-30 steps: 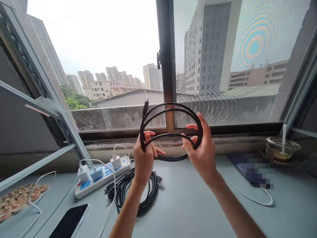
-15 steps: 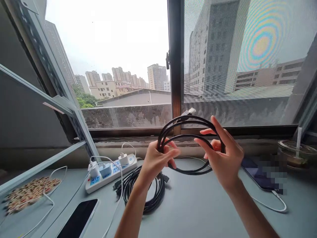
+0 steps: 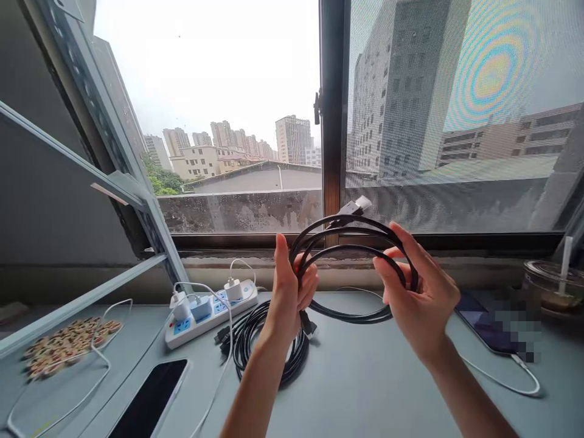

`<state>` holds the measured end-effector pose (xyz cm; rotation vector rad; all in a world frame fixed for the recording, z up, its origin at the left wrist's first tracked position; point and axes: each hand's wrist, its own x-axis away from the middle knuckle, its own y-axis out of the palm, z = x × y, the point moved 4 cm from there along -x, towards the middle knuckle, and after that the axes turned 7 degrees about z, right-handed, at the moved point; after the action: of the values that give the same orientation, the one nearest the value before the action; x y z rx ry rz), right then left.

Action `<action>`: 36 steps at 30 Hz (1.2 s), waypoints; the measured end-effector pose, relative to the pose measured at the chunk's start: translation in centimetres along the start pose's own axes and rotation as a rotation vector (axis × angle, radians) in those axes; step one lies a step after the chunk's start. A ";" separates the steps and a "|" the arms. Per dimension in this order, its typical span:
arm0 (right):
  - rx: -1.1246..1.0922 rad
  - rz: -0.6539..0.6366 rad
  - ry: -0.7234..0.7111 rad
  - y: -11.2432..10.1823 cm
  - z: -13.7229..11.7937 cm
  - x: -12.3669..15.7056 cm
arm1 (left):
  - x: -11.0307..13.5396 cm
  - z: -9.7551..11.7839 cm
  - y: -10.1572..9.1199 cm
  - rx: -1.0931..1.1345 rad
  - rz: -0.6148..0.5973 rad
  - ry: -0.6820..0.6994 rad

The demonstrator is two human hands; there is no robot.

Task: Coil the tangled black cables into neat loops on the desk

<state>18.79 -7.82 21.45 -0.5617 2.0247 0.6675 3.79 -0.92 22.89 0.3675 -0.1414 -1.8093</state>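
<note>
A black cable (image 3: pixel 353 231), wound into several loose loops, is held up between my two hands above the desk. On the loops' left side my left hand (image 3: pixel 292 289) is closed, fingers curled round the strands and thumb pointing up. My right hand (image 3: pixel 417 286) grips the right side of the loops between thumb and fingers. The cable's connector (image 3: pixel 356 208), with a pale tip, sticks up behind the top of the coil. Below my left hand, partly hidden by my forearm, a second coiled black cable (image 3: pixel 246 340) lies on the desk.
A white power strip (image 3: pixel 212 316) with plugged-in chargers stands at the left behind a phone (image 3: pixel 148 398). Further left lies a beaded mat (image 3: pixel 70 347) with a white cord over it. At right are another phone (image 3: pixel 486 322) and a lidded cup with straw (image 3: pixel 552 286).
My left thumb has lifted from across the loops to point upward, and its fingers have curled round the strands. My right hand keeps its grip. The view has shifted slightly.
</note>
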 end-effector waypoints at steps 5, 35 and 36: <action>-0.005 0.020 0.019 -0.3 -0.2 -0.1 | 0.5 0.1 0.5 0.006 -0.039 -0.069; 0.152 -0.087 -0.158 0.1 -0.1 -1.5 | 0.0 -0.2 1.0 -0.385 -0.091 0.488; 0.163 -0.091 -0.160 0.2 -0.1 -1.5 | 0.1 -0.2 1.0 -0.392 -0.079 0.488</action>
<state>19.33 -7.56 22.83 -0.4856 1.8716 0.4721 4.76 -1.22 22.97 0.5233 0.5662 -1.7240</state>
